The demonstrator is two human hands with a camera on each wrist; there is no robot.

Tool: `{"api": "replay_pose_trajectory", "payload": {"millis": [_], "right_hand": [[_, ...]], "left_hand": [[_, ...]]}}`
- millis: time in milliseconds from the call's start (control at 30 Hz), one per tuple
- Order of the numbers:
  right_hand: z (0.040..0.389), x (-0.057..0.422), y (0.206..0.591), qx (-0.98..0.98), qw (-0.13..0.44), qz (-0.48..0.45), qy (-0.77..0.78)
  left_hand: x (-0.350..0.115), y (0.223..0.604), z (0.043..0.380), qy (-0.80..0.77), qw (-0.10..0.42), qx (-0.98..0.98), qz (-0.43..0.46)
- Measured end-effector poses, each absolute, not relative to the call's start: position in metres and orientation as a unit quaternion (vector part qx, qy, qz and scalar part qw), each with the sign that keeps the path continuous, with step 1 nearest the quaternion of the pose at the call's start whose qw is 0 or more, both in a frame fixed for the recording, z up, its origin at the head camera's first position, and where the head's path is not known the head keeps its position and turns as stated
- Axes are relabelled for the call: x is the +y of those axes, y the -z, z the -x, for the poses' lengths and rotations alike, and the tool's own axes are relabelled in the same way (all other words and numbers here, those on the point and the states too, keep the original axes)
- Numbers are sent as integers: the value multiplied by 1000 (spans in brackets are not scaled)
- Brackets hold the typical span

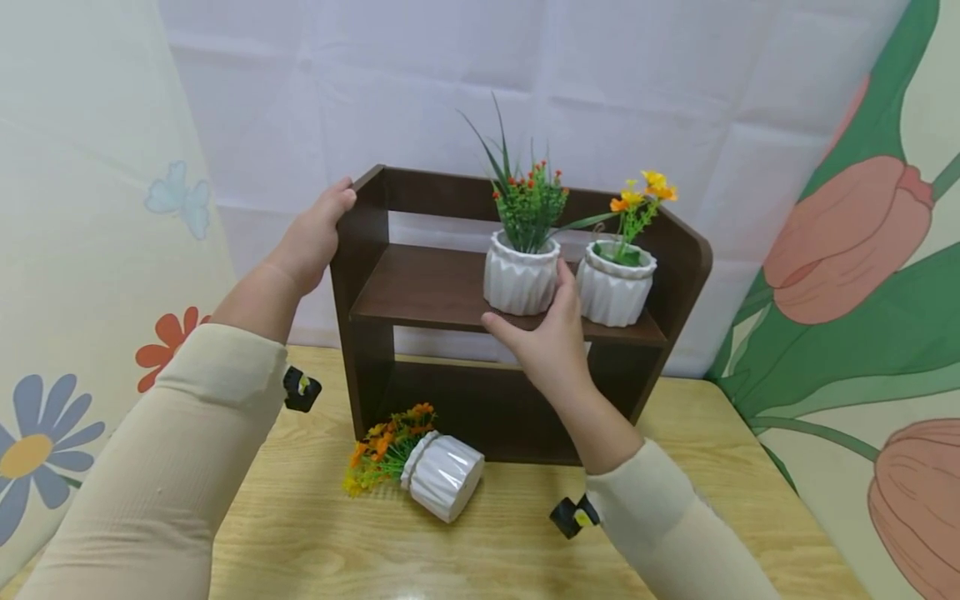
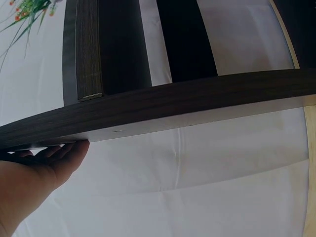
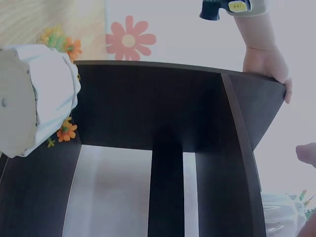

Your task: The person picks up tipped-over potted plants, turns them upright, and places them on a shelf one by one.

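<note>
A white ribbed flower pot (image 1: 521,279) with red flowers and long green blades stands on the upper board of a dark brown shelf rack (image 1: 420,283). My right hand (image 1: 551,333) is at its front right, thumb and forefinger spread wide, the forefinger tip at the pot's side. Just right of it stands a second white pot (image 1: 618,292) with yellow-orange flowers. My left hand (image 1: 307,237) rests against the outside of the rack's left panel near the top; in the left wrist view its fingers (image 2: 74,155) lie along that panel.
On the wooden table (image 1: 525,533), in front of the rack, a third white pot (image 1: 442,475) lies on its side, its orange and yellow flowers pointing left. A white cloth (image 1: 600,83) hangs behind the rack. Flower-painted walls stand at both sides.
</note>
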State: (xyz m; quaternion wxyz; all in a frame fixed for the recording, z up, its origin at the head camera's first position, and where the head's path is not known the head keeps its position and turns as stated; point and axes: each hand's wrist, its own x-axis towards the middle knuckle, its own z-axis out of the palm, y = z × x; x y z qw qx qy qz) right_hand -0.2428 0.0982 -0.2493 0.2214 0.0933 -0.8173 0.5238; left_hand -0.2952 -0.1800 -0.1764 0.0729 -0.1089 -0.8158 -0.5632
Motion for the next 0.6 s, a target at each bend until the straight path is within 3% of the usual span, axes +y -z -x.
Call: {"api": "replay_pose_trajectory", "payload": {"millis": [300,600], "right_hand": [[226,95,251,-833,154,-86,-525],[218,92,260,-825,145,-113,-534]], "left_hand": [[-180,176,295,566,69,-814,110],[-181,175,294,566,68,-814,110]]}}
